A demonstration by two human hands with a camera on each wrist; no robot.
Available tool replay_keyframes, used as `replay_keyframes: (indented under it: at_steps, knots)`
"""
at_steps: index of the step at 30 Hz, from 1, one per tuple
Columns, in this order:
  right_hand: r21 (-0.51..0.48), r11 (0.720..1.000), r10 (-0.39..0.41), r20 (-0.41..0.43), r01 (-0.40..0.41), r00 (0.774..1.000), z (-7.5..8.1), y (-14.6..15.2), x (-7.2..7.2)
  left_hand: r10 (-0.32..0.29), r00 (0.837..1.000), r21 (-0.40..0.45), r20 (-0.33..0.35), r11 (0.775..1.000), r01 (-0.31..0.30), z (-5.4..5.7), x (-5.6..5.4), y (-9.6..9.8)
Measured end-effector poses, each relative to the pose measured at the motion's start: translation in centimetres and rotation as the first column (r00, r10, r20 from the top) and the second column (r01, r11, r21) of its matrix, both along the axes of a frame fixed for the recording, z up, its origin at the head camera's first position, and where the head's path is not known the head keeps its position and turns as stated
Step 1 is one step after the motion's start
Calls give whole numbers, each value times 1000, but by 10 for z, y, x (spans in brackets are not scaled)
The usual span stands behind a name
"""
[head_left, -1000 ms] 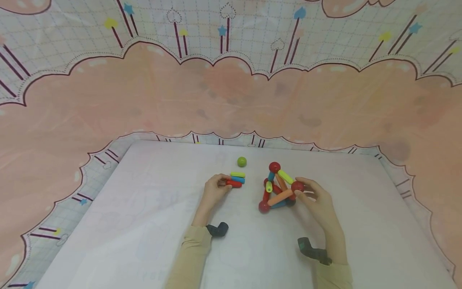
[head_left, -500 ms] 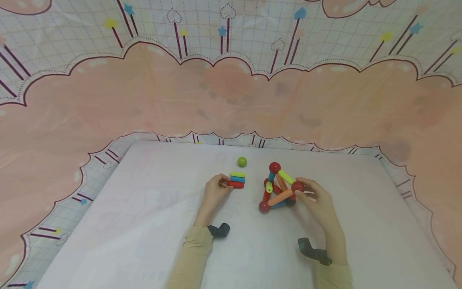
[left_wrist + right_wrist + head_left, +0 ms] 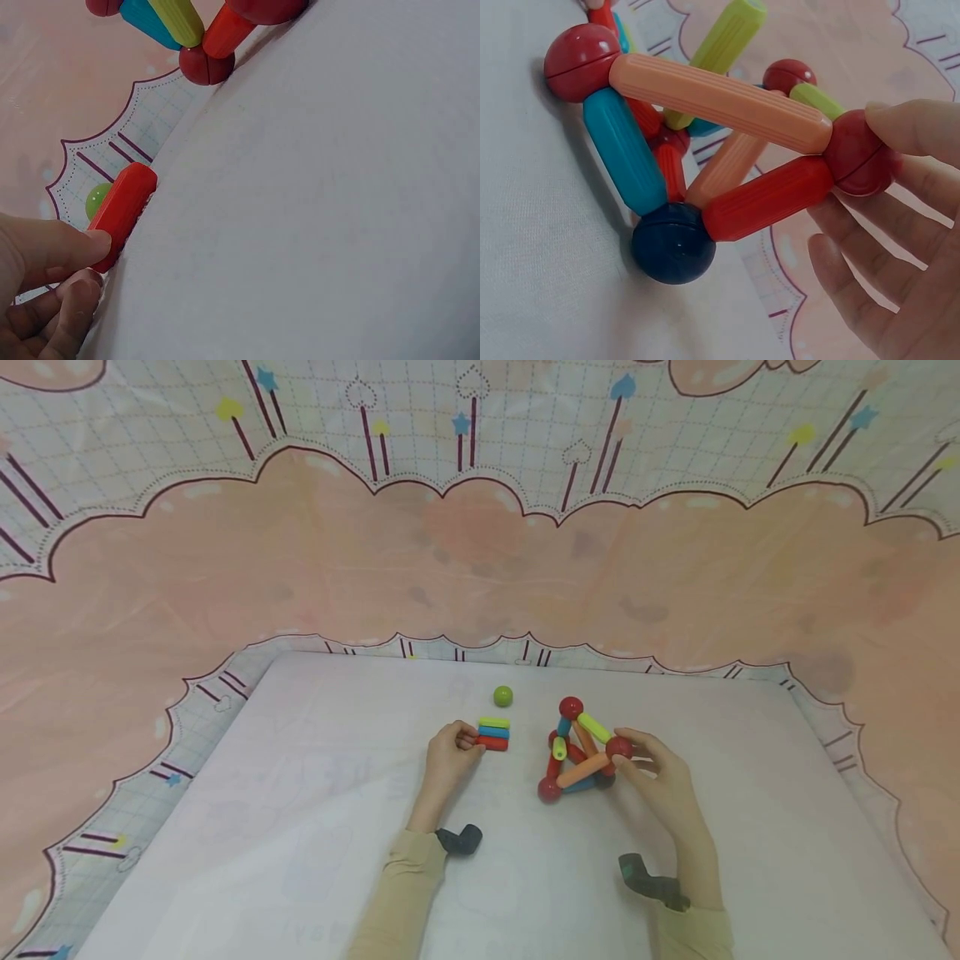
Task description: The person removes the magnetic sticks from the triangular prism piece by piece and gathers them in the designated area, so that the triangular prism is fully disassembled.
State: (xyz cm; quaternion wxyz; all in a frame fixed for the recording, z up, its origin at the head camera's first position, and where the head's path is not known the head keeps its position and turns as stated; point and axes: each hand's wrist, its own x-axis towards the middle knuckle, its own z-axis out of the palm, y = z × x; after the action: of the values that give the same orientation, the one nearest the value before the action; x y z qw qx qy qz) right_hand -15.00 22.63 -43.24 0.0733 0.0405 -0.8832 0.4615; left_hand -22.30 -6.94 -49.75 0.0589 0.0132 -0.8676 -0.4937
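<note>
A structure of magnetic rods and balls stands on the white table, with a dark blue ball (image 3: 673, 244), an orange rod (image 3: 724, 101) and several red balls as corners. My right hand (image 3: 662, 777) holds the red ball (image 3: 862, 152) at its right corner between thumb and fingers. One yellow-green rod (image 3: 724, 56) sticks out with a free end. Left of the structure, my left hand (image 3: 450, 758) pinches the near end of a short red rod (image 3: 126, 214). That rod lies beside a blue rod (image 3: 494, 732) and a yellow-green rod (image 3: 494, 722), all three in a row.
Beyond the row of rods sits a loose green ball (image 3: 503, 696). The white table (image 3: 337, 860) reaches back to a patterned pink cloth (image 3: 450, 577). Dark wrist straps with camera mounts (image 3: 461, 840) are on both arms.
The left hand has shifted slightly to the right and turned the red rod level, lining it up with the blue and yellow-green rods. The right hand and the structure stay still.
</note>
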Motion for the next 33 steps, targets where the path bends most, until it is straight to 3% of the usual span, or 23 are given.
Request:
replay_keyframes:
  at_steps: [10,18,33]
  knots:
    - [-35,999,11,8,-11,1000,-3,-1,-2,8,1000,39,10,999,-9,2,2,-1]
    - [-8,1000,1,-8,-1,1000,-5,0,-3,12,1000,66,17,998,-13,2,2,0]
    - [-34,999,14,-5,-15,1000,-3,0,-2,13,999,59,-35,998,-11,11,5,1]
